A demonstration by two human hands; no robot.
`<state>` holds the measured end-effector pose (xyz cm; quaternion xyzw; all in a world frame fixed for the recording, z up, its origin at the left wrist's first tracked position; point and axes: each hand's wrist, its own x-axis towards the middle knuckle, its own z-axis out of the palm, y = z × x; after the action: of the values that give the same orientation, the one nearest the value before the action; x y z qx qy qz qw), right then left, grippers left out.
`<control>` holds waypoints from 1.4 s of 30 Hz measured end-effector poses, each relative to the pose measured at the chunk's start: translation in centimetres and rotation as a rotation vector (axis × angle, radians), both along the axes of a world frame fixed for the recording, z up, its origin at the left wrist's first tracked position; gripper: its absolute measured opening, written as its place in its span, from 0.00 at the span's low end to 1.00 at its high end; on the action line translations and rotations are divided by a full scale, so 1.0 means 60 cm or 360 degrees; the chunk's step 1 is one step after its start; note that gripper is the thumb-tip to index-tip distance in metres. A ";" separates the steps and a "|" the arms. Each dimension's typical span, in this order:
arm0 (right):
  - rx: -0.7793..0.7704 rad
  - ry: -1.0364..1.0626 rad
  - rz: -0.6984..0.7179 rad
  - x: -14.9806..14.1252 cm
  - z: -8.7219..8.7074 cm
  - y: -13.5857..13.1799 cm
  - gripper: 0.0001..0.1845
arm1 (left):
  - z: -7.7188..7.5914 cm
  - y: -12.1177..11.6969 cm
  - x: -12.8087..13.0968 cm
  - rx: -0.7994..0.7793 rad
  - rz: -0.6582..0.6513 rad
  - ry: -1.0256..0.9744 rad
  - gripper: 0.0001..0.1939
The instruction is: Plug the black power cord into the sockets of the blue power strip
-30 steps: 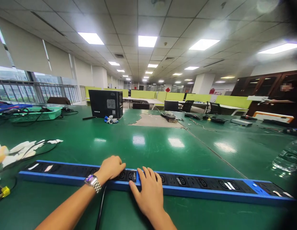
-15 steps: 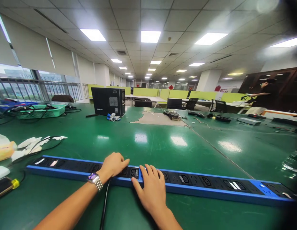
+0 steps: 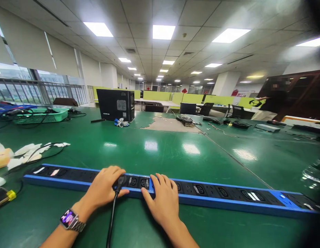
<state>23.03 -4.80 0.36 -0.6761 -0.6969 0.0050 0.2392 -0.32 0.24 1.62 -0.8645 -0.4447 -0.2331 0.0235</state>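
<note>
A long blue power strip (image 3: 214, 194) with black sockets lies across the green table. Into one of its sockets, left of the middle, goes a black plug (image 3: 120, 180), whose power cord (image 3: 112, 217) runs toward me. My left hand (image 3: 104, 184), with a watch (image 3: 69, 219) on the wrist, reaches over the strip just left of the plug. Its fingers and thumb are apart around the plug; whether they touch it cannot be made out. My right hand (image 3: 163, 199) grips the strip right of the plug, fingers over the top and thumb at the front edge.
A black computer case (image 3: 110, 105) stands farther back, with gloves (image 3: 121, 122) before it. Far left is a green basket (image 3: 43, 116) of cables; white gloves (image 3: 33, 151) lie nearer. A person (image 3: 272, 100) stands at the far right.
My left hand has shifted left and opened from over the plug, which now shows. My right hand stays on the power strip. The view has tilted slightly.
</note>
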 end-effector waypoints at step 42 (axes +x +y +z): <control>0.0017 0.0040 -0.0042 -0.006 -0.003 -0.002 0.26 | 0.009 0.013 0.026 -0.0221 0.0157 0.0064 0.13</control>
<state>22.68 -4.92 0.19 -0.6838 -0.6849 0.0066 0.2516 1.25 1.02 2.18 -0.8455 -0.5013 -0.1829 -0.0161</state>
